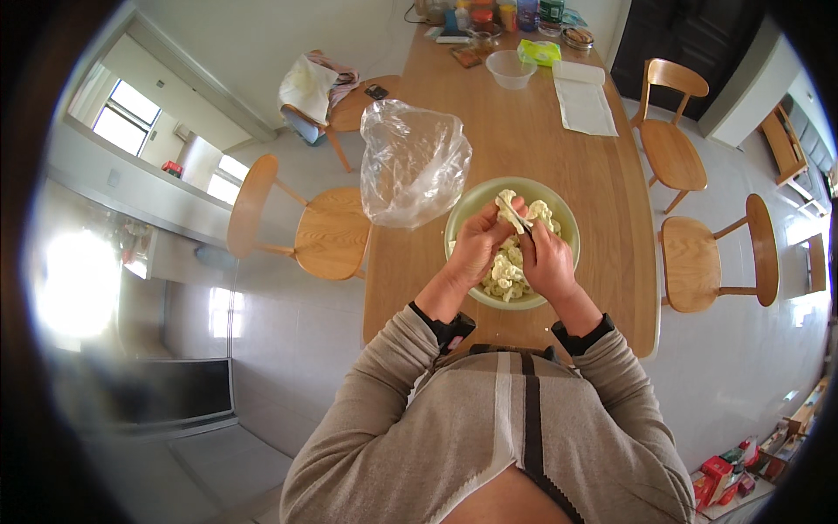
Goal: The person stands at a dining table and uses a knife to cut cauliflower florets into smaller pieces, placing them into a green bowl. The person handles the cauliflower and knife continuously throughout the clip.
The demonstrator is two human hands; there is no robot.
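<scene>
A pale green bowl [458, 196] stands on the wooden table in front of me, holding cut cauliflower florets [507, 275]. Over its middle, my left hand [481, 239] pinches a piece of cauliflower [508, 204] by its stem. My right hand [550, 255] grips a small cutting tool, probably a knife [528, 229], whose thin blade lies against that piece. Fingers hide most of the tool. Another large floret [541, 211] rests inside the bowl by its far right wall. Left of the bowl lies a crumpled clear plastic bag [414, 167].
Farther up the wooden table [452, 85] are a translucent plastic bowl [512, 69], a green-yellow packet [539, 52] and a partly unrolled white paper roll [582, 98]. Bottles and jars [504, 16] crowd the far end. Wooden chairs [334, 229] flank both sides.
</scene>
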